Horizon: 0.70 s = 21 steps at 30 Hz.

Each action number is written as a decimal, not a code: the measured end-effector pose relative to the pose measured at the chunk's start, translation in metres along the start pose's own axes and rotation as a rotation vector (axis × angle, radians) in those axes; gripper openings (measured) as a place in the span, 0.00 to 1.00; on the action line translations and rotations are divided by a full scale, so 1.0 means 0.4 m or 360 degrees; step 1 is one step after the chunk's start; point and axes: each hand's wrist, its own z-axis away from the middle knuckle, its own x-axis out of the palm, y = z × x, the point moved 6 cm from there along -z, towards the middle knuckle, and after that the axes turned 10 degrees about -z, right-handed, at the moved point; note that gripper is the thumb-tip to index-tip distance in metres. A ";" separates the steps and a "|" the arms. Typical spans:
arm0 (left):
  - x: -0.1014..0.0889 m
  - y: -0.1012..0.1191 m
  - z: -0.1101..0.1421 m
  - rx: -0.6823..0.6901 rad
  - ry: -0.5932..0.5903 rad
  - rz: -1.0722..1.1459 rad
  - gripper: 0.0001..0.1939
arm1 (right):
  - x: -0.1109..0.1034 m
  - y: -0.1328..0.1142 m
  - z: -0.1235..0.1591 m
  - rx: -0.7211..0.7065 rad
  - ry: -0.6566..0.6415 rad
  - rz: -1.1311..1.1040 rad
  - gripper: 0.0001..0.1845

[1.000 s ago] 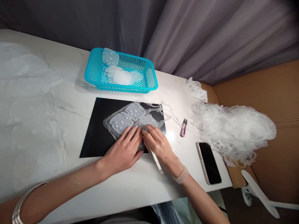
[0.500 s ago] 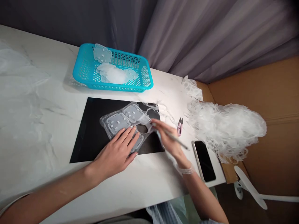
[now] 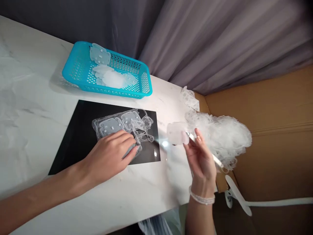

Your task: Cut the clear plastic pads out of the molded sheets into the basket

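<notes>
My left hand [image 3: 111,155] lies over a stack of clear, rubbery-looking sheets [image 3: 110,125] on a black mat [image 3: 70,143]. Its fingers are apart and bent slightly, the thumb near the lower right corner. Cut-out pads with small raised bumps show in the upper sheet, and loose thin frame strips [image 3: 146,125] curl at its right end. Off the mat to the right, my right hand [image 3: 200,156] is closed around a slim metal tool [image 3: 217,161] and also holds a translucent pad [image 3: 176,133], blurred by motion. The tool's exact kind is unclear.
A blue perforated basket [image 3: 110,93] behind the mat holds several translucent pads [image 3: 113,78]. A heap of clear scrap strips [image 3: 220,130] stands at the right, against a cardboard panel [image 3: 276,107]. Grey curtains [image 3: 195,42] hang at the back.
My right hand has moved right, off the sheets, turning palm up and carrying a pad away with the tool. My left hand stays on the stack, fingers more bent. The view has shifted right.
</notes>
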 end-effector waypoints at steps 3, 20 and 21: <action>-0.013 -0.001 -0.047 -0.0397 -0.0156 0.0850 0.17 | 0.137 -0.021 0.067 0.0128 -0.0155 -0.0302 0.14; -0.027 -0.003 -0.024 -0.0992 -0.0554 0.2145 0.10 | 0.227 -0.085 0.143 0.0407 -0.0354 -0.0606 0.17; -0.028 0.000 -0.022 -0.1015 -0.0575 0.2145 0.10 | 0.226 -0.084 0.145 0.0449 -0.0331 -0.0650 0.17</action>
